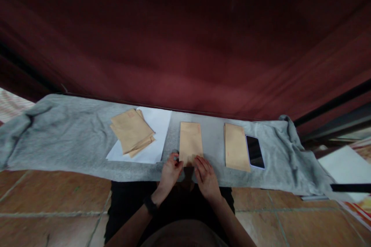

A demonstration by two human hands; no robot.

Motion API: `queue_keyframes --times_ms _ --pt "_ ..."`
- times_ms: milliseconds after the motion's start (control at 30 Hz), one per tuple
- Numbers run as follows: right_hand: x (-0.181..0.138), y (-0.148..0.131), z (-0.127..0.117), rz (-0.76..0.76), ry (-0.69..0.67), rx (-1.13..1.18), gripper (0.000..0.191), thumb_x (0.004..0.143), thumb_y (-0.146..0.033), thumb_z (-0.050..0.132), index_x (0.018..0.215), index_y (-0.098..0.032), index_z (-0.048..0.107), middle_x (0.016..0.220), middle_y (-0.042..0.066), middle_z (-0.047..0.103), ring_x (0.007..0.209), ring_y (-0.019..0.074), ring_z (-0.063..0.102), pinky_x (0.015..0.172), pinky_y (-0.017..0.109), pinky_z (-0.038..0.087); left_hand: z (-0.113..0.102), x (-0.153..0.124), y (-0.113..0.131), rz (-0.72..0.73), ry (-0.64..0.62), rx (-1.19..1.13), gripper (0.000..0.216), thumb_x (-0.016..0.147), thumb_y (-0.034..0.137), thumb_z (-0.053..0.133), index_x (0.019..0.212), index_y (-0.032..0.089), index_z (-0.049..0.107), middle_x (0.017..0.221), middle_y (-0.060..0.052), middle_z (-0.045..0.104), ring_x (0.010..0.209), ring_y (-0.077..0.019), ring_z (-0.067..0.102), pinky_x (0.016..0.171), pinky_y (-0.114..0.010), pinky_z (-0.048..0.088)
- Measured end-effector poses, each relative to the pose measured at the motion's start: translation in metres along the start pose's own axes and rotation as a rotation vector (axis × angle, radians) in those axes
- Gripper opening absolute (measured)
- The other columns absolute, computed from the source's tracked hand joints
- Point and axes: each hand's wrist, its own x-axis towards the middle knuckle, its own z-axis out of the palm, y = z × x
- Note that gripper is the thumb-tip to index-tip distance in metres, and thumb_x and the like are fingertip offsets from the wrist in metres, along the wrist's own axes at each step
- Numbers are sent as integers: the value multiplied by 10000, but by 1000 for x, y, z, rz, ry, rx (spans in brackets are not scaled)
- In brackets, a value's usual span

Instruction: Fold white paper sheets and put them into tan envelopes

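A brown envelope (pixel 190 141) lies upright on the grey cloth (pixel 72 139) right in front of me. My left hand (pixel 170 172) pinches its near left corner with curled fingers. My right hand (pixel 206 177) rests on the near right corner, fingers bent over the edge. What sits under the fingertips is hidden. A dark band circles my left wrist.
A loose pile of brown envelopes (pixel 131 131) lies on a white sheet (pixel 156 123) to the left. To the right lies another stack of envelopes (pixel 236 146) beside a dark phone (pixel 255 151). A dark red wall rises behind; tiled floor lies below.
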Motion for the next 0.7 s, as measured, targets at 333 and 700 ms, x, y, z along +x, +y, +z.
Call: queue_keyframes --times_ms 333,700 --pt "-6 10 7 -225 -27 -328 521 1005 -288 477 1515 -193 434 1496 88 528 1377 244 507 1201 462 360 11 11 9 744 32 646 377 1017 297 387 1315 214 602 1301 -102 662 1241 -243 593 1058 -424 463" --pt "0 2 5 -184 -30 -318 504 1000 -273 468 1498 -202 453 1473 70 558 1377 221 507 1200 435 364 35 105 33 830 -129 894 567 1026 402 365 1546 177 346 1624 -84 340 1521 -214 252 1243 -456 171"
